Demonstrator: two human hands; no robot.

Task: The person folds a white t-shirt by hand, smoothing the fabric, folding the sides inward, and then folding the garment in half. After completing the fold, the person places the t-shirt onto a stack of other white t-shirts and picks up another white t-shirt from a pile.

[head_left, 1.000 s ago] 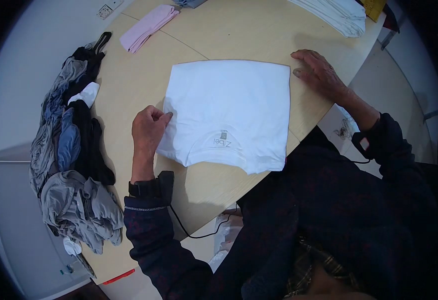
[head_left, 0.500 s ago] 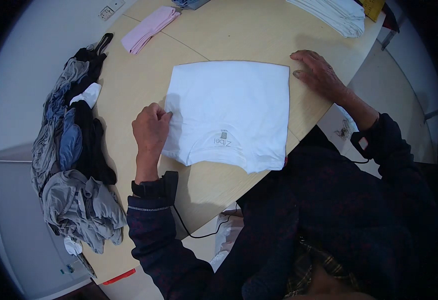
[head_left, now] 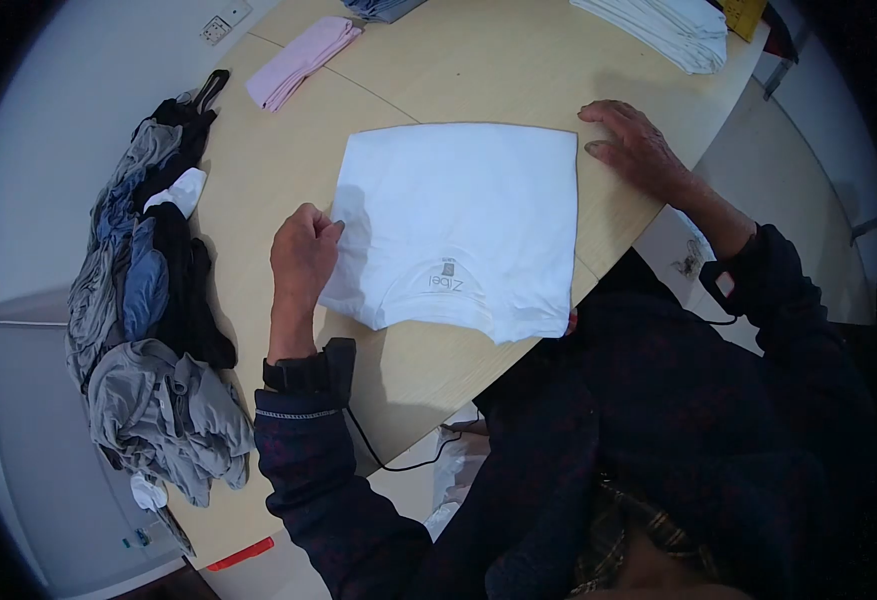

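A white T-shirt (head_left: 458,200) lies folded into a near rectangle on the table, its neckline and printed "Zibel" label towards me. Beside its left edge my left hand (head_left: 303,255) is closed, fingers curled, the thumb tip at the fabric's border. Whether any cloth is pinched in it is hidden. Off the T-shirt's upper right corner, my right hand (head_left: 638,150) rests at the table with thumb and fingers apart, holding nothing.
A heap of grey, blue and black clothes (head_left: 158,400) runs along the table's left side. Folded pink cloth (head_left: 303,62) and a blue folded piece (head_left: 383,8) lie at the back. White folded garments (head_left: 663,35) are stacked at the back right. A cable (head_left: 398,468) hangs near my left sleeve.
Both hands and the T-shirt keep almost the same places. The whole view has shifted by only a few pixels.
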